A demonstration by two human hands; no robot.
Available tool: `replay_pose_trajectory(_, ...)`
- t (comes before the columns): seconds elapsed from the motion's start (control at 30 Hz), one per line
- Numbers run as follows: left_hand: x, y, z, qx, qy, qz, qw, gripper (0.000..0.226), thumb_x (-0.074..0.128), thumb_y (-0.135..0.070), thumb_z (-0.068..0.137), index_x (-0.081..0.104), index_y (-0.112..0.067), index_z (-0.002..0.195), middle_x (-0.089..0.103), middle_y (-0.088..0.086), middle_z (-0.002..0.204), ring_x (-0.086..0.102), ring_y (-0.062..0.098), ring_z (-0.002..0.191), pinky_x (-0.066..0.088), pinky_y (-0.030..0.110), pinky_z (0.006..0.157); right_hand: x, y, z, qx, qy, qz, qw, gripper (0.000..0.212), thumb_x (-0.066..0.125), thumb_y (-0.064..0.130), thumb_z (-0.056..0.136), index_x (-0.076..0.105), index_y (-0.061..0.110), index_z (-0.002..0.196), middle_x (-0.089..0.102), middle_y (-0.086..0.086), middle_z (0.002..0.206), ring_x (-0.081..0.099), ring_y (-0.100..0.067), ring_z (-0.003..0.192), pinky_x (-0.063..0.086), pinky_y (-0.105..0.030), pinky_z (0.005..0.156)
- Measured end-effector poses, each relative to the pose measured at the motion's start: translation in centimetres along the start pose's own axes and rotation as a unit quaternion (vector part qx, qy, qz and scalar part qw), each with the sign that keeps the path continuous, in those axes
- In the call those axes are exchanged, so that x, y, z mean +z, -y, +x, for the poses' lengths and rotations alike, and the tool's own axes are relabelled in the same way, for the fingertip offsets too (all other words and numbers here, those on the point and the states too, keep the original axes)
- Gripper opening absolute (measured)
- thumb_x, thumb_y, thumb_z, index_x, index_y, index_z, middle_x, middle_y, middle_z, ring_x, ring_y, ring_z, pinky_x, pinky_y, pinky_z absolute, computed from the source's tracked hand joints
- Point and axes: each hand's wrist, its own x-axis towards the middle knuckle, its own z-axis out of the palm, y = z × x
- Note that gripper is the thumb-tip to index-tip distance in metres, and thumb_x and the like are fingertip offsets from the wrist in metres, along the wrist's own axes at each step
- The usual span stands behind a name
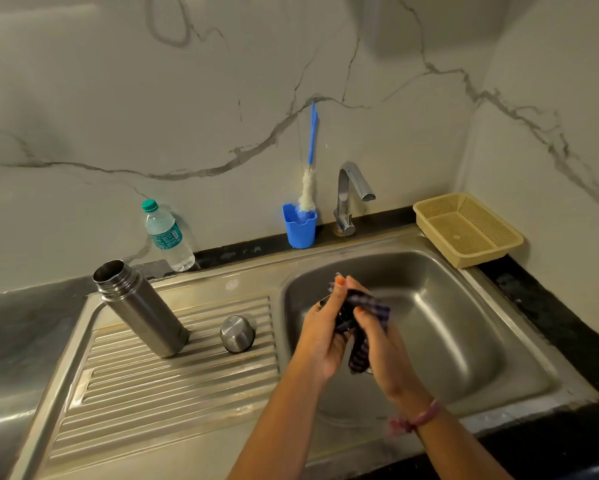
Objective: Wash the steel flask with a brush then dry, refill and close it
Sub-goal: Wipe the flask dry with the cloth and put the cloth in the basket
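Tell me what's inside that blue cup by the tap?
A bottle brush stands in the blue cup, white bristles down, blue handle leaning on the wall. The bristle tip and anything else inside are hidden by the cup's wall.

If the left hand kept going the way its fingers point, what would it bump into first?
Probably the sink's far wall, then the faucet beyond. The left hand, holding a checked cloth, points up and away; depth is unclear.
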Motion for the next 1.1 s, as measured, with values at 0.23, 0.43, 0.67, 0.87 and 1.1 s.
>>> replay_pose_trajectory(0.23, 0.0, -0.1, 0.8, 0.062, -0.019, 0.002, 0.998, 0.044, 0.063, -0.045, 0.080, 0.073, -0.005, 0.093, 0.073, 0.018, 0.097, 0.072, 0.024, 0.090, 0.059, 0.032, 0.082, 0.6, 1.1, -0.3, -0.038, 0.028, -0.037, 0.998, 0.047, 0.044, 0.010, 0.096, 0.040, 0.016, 0.142, 0.049, 0.012, 0.141, 0.042, 0.001, 0.131, 0.035, -0.009, 0.101)
replay_pose_trajectory(0.43, 0.1, 0.6, 0.3, 0.037, -0.043, 0.013, 0.998, 0.068, 0.053, -0.055, 0.085, 0.062, 0.001, 0.121, 0.070, 0.022, 0.117, 0.068, 0.032, 0.111, 0.052, 0.043, 0.102, -0.5, 1.6, 1.2, 0.034, 0.006, 0.024, 0.999, 0.041, 0.037, 0.017, 0.102, 0.045, 0.029, 0.140, 0.058, 0.010, 0.131, 0.053, -0.001, 0.121, 0.042, -0.021, 0.100)
replay_pose_trajectory(0.67, 0.9, 0.1, 0.5, 0.018, -0.058, -0.011, 0.998, 0.064, 0.034, -0.061, 0.097, 0.063, -0.011, 0.124, 0.072, 0.015, 0.116, 0.068, 0.027, 0.112, 0.049, 0.042, 0.105, 1.6, 2.2, -0.2, 0.002, -0.004, -0.036, 0.999, 0.045, 0.044, 0.009, 0.099, 0.036, 0.023, 0.140, 0.047, 0.023, 0.130, 0.043, 0.022, 0.115, 0.035, 0.001, 0.089)
replay_pose_trajectory(0.87, 0.6, 1.0, -0.1, 0.026, -0.028, 0.068, 0.997, 0.073, 0.075, -0.050, 0.077, 0.055, -0.006, 0.132, 0.072, 0.012, 0.116, 0.071, 0.024, 0.106, 0.057, 0.038, 0.091, 0.4, 3.8, 1.5, 0.144, -0.058, -0.004, 0.988, 0.024, 0.043, 0.033, 0.097, 0.066, 0.028, 0.102, 0.072, 0.000, 0.100, 0.068, -0.008, 0.092, 0.052, -0.024, 0.076)
replay_pose_trajectory(1.1, -0.2, 0.2, 0.3, 0.062, -0.038, 0.029, 0.997, 0.062, 0.069, -0.044, 0.082, 0.059, 0.000, 0.125, 0.071, 0.021, 0.113, 0.070, 0.031, 0.103, 0.058, 0.042, 0.092, 1.9, 3.5, 0.0, 0.046, -0.016, -0.003, 0.999, 0.034, 0.039, 0.016, 0.101, 0.050, 0.044, 0.117, 0.063, 0.022, 0.113, 0.058, 0.009, 0.107, 0.046, -0.008, 0.086)
